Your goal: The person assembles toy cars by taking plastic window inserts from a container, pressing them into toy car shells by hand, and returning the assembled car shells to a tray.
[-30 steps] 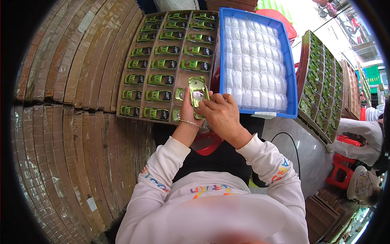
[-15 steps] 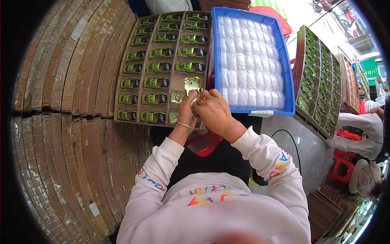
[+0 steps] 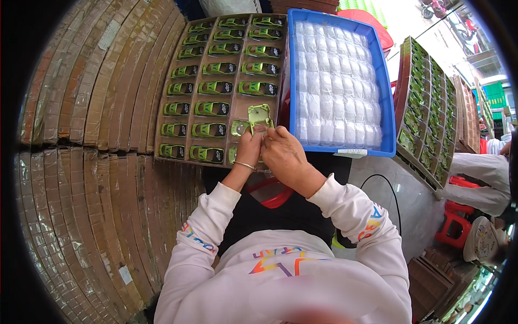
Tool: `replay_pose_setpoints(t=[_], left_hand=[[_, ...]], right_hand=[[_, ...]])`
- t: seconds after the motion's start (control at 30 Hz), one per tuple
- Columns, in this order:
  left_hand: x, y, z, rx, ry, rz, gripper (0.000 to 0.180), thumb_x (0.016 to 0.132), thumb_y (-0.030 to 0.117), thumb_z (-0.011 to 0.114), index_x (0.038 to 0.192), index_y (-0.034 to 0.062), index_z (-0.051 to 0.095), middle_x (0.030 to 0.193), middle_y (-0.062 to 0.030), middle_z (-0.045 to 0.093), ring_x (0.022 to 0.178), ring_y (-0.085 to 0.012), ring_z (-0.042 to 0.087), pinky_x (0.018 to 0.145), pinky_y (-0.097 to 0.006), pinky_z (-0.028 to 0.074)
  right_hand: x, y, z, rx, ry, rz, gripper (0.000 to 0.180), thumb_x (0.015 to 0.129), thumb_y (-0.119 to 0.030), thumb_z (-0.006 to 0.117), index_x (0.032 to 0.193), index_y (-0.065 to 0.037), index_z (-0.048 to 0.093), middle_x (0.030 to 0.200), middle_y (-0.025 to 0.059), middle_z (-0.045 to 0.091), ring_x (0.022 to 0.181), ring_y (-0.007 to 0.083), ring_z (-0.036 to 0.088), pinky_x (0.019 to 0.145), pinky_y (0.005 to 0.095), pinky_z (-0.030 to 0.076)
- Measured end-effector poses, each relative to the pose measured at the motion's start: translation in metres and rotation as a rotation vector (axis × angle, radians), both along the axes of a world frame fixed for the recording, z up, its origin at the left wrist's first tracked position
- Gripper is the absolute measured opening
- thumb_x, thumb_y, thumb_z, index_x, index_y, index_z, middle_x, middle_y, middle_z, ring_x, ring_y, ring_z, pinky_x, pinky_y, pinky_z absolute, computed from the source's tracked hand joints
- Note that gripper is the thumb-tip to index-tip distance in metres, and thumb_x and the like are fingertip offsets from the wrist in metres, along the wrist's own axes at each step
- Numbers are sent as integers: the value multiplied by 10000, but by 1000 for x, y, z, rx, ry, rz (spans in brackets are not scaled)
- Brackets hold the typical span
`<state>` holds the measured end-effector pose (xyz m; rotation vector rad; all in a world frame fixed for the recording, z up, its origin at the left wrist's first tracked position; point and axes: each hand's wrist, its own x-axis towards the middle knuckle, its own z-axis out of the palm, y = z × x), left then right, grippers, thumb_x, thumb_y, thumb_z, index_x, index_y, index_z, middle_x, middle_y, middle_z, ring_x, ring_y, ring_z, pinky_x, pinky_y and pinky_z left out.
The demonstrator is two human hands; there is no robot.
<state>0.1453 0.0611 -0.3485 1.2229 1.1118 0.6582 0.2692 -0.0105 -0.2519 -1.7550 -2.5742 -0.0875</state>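
Head view: left hand [image 3: 248, 149] and right hand [image 3: 284, 155] grasp green shell [image 3: 260, 113] at its near end, long axis pointing forward.

Daylight glare bleaches the upper right (bottom blurred); straight edges bow.

Brown cardboard stacks [image 3: 97, 216] stand at left, a black cable [image 3: 396, 202] and red stool [image 3: 454, 228] at right.
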Motion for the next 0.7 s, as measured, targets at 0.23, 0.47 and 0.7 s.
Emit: replay_pose_setpoints(t=[0.23,0.47,0.7], left_hand=[[-1,1,16,-50,-44,-50,284,884,116,474,1099,7,625,918,-67,643,769,-115,568,708,-260,474],[6,0,43,-5,-5,-36,291,885,101,471,1115,4,622,906,-28,619,763,-99,539,695,-244,445],[3,-7,49,12,-60,-21,265,912,79,477,1132,6,604,1063,-65,648,942,-149,592,850,-275,470]], right_hand=[[1,-4,19,6,-54,-13,121,745,-156,589,808,-96,674,842,42,623,952,182,529,905,301,347],[2,-8,21,14,-63,6,142,746,-162,576,810,-81,673,829,53,614,938,186,534,902,306,352],[6,-14,26,125,-50,52,140,744,-160,571,788,-57,655,827,71,615,910,184,539,884,302,363]])
